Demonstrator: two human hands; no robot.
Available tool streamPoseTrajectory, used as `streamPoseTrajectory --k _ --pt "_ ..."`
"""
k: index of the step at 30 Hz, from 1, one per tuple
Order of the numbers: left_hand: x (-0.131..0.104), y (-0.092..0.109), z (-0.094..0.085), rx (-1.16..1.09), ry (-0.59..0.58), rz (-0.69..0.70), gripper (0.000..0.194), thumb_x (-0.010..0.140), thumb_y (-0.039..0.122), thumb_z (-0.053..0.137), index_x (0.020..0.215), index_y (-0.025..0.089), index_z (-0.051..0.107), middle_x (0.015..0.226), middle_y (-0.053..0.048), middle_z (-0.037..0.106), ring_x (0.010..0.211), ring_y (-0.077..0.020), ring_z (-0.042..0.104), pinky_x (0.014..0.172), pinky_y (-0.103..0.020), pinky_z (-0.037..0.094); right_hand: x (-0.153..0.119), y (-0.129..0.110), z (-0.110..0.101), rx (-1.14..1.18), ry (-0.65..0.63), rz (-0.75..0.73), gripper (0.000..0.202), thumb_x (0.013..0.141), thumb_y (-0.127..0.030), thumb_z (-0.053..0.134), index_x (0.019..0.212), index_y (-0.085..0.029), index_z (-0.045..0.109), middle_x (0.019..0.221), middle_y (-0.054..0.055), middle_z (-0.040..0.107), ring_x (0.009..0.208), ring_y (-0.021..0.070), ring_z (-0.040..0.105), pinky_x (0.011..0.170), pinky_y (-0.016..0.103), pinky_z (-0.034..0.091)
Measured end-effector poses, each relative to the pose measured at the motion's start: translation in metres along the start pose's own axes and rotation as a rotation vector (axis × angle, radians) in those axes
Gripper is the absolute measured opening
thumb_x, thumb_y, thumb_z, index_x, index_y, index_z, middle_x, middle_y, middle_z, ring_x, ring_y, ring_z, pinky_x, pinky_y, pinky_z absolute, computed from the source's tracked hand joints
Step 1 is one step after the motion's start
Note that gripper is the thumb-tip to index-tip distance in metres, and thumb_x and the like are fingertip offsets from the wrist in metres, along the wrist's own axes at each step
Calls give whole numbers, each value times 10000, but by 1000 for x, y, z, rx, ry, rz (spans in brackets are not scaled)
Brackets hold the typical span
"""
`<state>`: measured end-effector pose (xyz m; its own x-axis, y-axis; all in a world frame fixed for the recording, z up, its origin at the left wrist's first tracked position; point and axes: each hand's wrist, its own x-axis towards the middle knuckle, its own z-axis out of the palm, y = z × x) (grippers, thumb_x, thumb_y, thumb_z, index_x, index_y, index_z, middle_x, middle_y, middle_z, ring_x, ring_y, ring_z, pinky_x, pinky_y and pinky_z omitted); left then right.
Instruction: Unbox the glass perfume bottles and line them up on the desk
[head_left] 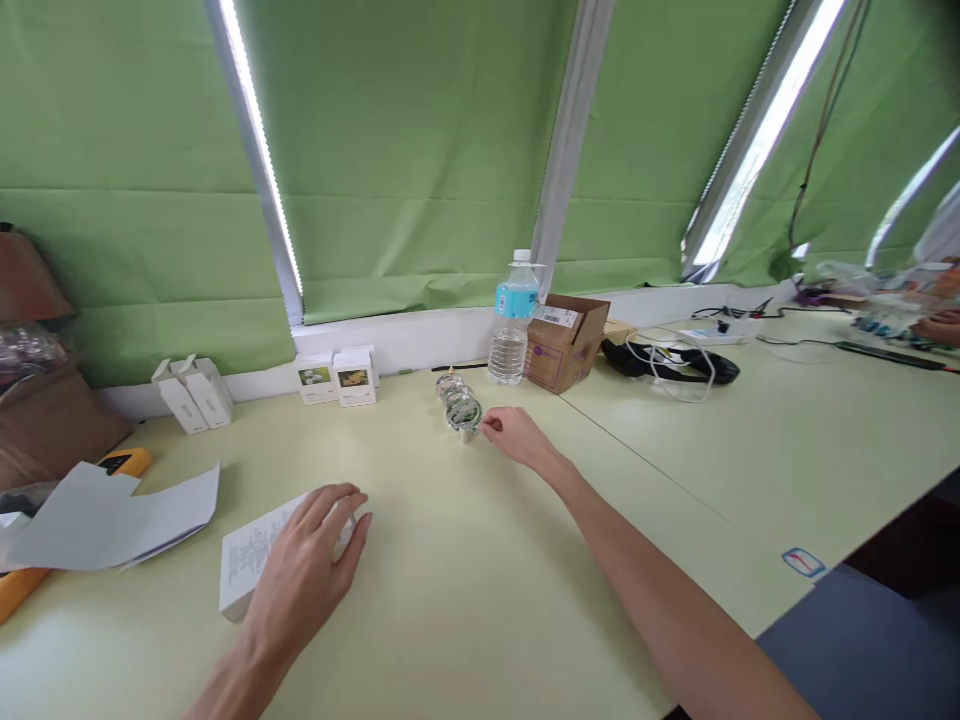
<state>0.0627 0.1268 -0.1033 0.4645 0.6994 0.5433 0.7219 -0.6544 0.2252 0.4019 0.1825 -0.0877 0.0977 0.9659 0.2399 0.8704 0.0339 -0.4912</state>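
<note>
My left hand (311,560) lies over the right end of a white box (251,560) with small grey print, palm down, fingers stretched and slightly apart. The hand covers part of that box. Farther out, my right hand (519,437) has its fingers curled in a pinch at the right edge of a shiny, silvery, see-through item (463,408). Its exact kind is too small to make out. Similar shiny pieces (448,383) sit right behind it in a short row.
Small white boxes (356,380) and two upright white cartons (196,395) stand along the wall. A water bottle (511,335) and an open cardboard box (564,350) are behind my right hand. Papers (120,520) lie left; a black headset-like thing (667,362) with white cable lies right.
</note>
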Motion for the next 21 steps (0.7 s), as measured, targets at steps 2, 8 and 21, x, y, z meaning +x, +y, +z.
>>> streamPoseTrajectory --k 2,8,21 --pt "1 -16 -10 82 -35 -114 396 916 458 471 1245 245 531 1289 -92 565 1197 -278 520 941 -431 466 -2 -7 -3 -8 12 -18 217 854 -270 523 740 -176 681 705 34 672 666 172 564 615 255 351" --pt "-12 -65 -29 98 -325 -307 764 719 609 627 1364 234 462 1358 -126 536 1237 -344 503 917 -440 467 -12 -37 2 49 -44 -104 234 874 -313 520 735 -190 663 696 31 660 658 177 556 613 269 345" --pt "-3 15 1 326 21 -39 556 848 395 585 1317 148 419 1152 -155 594 1039 -311 573 903 -432 430 -55 -98 31 621 -544 -200 361 887 -495 548 1045 -183 637 718 3 649 569 109 516 542 226 420"
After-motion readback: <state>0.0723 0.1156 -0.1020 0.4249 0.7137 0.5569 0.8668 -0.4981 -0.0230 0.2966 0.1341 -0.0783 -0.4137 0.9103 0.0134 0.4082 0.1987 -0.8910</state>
